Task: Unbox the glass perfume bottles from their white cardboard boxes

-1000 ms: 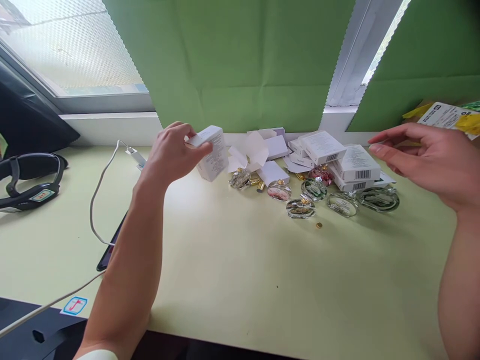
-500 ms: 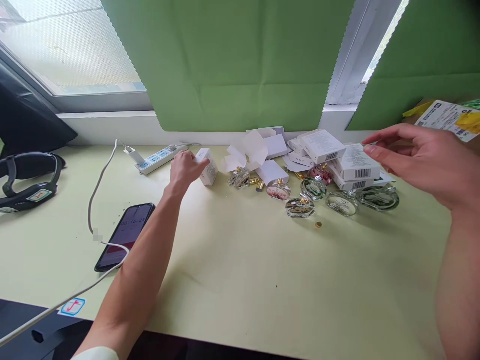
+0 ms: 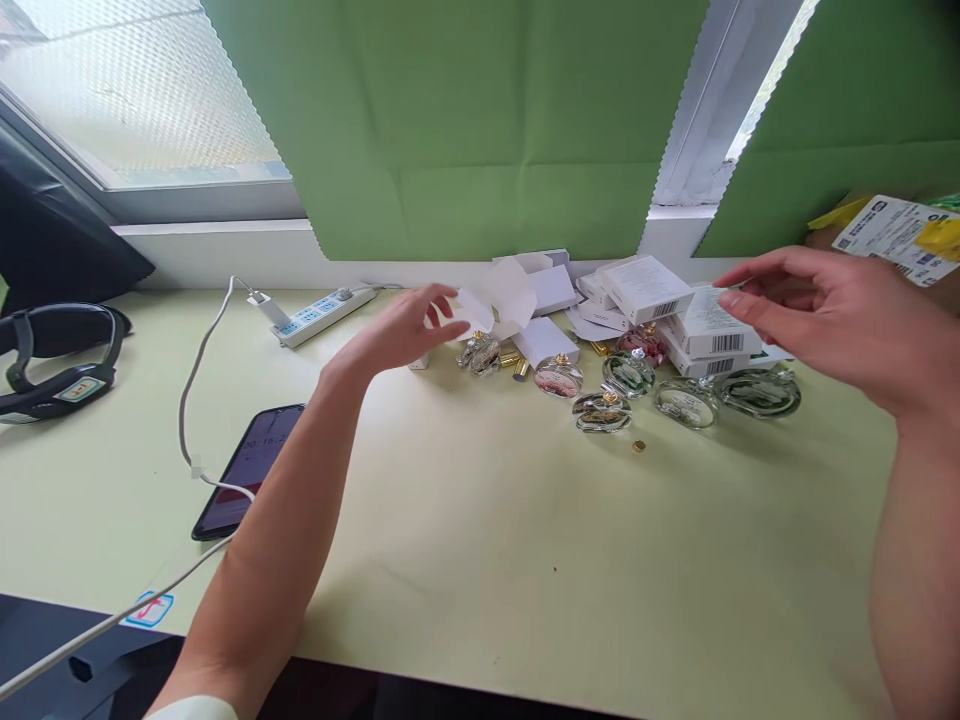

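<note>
1. Pale green table (image 3: 480, 560); far edge meets a white ledge (image 3: 225, 242) and green blind (image 3: 487, 130). Near edge runs aslant across the lower left.
2. Left hand (image 3: 401, 330): thumb and fingers parted, no grip seen. Positioned over the far half, just right of the power strip (image 3: 322, 317). Contact with the white flaps (image 3: 514, 298) beside its fingertips: cannot tell.
3. White carton (image 3: 419, 363): mostly hidden by the left hand; a low corner shows, left of the bottles.
4. Right hand (image 3: 840, 310): loosely curled, thumb spaced from fingers, nothing held. Fingertips overlap the right side of the stacked cartons (image 3: 712, 335) in view; touch not determinable.
5. Glass bottles (image 3: 602, 413) line the near side of the cartons and flaps. Gold cap (image 3: 638, 446) lies just nearer, apart from them.
6. Room for moving: broad stretch of tabletop between the forearms, from the gold cap to the near edge; one dark speck on it. Bottles and cartons crowd the far side.
7. Left side: phone (image 3: 247, 470) partly covered by the left forearm, white cable (image 3: 193, 375) looping beside it, black headset (image 3: 112, 345) at the left margin.
8. Far right: parcel (image 3: 892, 240) beyond the right hand.
</note>
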### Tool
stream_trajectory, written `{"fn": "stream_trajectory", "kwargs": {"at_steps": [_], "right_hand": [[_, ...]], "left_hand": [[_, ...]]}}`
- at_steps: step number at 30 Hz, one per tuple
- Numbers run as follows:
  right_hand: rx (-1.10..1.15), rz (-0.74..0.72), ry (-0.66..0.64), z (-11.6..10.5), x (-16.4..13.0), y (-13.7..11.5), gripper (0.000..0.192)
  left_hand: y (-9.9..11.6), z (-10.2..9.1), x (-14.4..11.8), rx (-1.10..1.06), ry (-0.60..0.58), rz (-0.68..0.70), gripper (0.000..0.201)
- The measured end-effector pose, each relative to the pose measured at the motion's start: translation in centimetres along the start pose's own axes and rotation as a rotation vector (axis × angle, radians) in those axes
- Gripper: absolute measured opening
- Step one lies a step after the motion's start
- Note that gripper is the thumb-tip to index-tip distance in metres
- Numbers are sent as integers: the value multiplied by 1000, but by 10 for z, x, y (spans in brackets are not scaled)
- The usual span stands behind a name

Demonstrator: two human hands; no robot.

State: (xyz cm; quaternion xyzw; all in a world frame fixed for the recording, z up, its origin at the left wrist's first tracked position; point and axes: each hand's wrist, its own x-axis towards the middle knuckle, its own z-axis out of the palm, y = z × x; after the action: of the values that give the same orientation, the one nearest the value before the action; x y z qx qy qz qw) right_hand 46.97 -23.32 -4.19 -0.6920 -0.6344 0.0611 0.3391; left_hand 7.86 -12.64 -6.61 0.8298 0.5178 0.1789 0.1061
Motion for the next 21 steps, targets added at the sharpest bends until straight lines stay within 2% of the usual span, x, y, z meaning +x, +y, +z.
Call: {"fn": "stream_trajectory", "kwargs": {"at_steps": [2,4,8,11,16,21], "right_hand": [[4,20,-25,0,0,-2,33],[0,19,-43,1,-1,-5,31],[-62,7,-114,2,-3,-14,29],[-99,-4,-138,3,-3,-18,28],[-102,-4,-135,5,-2,-17,26],[-108,-10,-146,4,-1,-17,27]], "left_hand": [[0,8,1,64,-156,-28,54],[-4,21,4,128,-207,-50,55],[-10,46,10,175,-180,-70,49],[-10,55,12,190,-131,-83,42],[-8,57,13,181,-79,-96,37],[-6,41,11,155,-23,-125,36]]}}
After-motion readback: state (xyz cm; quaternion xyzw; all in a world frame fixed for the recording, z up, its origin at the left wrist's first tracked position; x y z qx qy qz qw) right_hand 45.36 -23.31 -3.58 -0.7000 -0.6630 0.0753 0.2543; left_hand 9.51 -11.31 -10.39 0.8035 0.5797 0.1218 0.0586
